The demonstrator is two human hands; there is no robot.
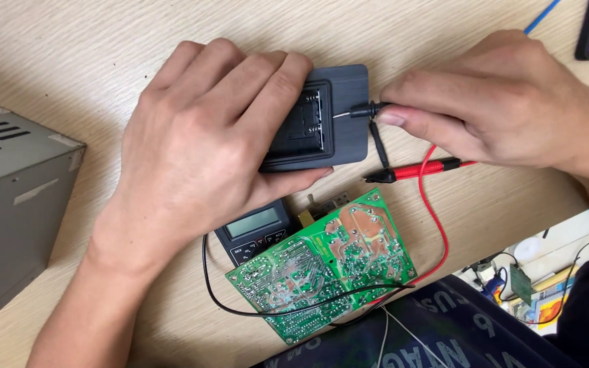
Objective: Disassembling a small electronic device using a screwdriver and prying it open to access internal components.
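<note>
Grey socket plate (339,116): clamped flat by left hand (206,136).
Black probe (366,109): pinched in right hand (506,102) fingertips.
Technique: steady tip, plate pinned.

Table (103,41): pale wood, matt, fine straight grain. Dark plate (345,102): brushed grey finish, faint sheen; inner frame matt black plastic. Probes: black probe (366,109) and red probe (420,169) in smooth plastic with bare metal tips. Leads: glossy rubbery sheath. Circuit board (322,266): glossy green lacquer, dull silver solder. Meter (253,232): matt dark plastic, glassy screen. Box (15,184): grey painted metal, matt.
</note>
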